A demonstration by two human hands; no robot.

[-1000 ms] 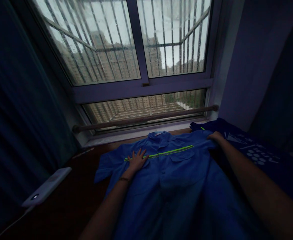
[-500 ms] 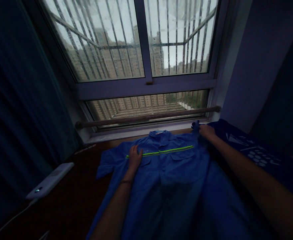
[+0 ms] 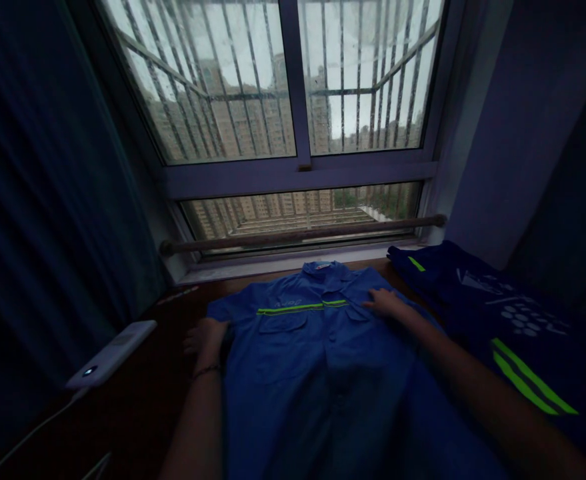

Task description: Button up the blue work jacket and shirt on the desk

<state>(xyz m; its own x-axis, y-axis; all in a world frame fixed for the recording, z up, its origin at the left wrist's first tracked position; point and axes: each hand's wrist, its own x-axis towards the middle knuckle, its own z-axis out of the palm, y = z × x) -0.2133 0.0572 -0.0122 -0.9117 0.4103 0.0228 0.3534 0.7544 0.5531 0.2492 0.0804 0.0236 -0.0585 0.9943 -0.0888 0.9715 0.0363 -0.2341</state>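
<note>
A blue short-sleeved work shirt (image 3: 297, 360) with a yellow-green reflective chest stripe lies front up on a dark wooden surface (image 3: 143, 407) under the window, collar towards the glass. My right hand (image 3: 385, 303) rests flat on its right chest, fingers stretched out, where the right side is folded inward. At the shirt's left edge, by the left sleeve, is my left hand (image 3: 207, 337); its fingers curl at the cloth's edge and are partly hidden in the dim light.
A second dark blue garment (image 3: 513, 320) with reflective stripes and white print lies to the right. A white power bank (image 3: 113, 353) with a cable sits at the left. A curtain (image 3: 37, 200) hangs at the left; a barred window (image 3: 293, 80) and a rod (image 3: 303, 235) stand behind.
My right hand has brought the shirt's right sleeve inward and now lies on the chest. My left hand has slid from the chest stripe out to the left sleeve edge.
</note>
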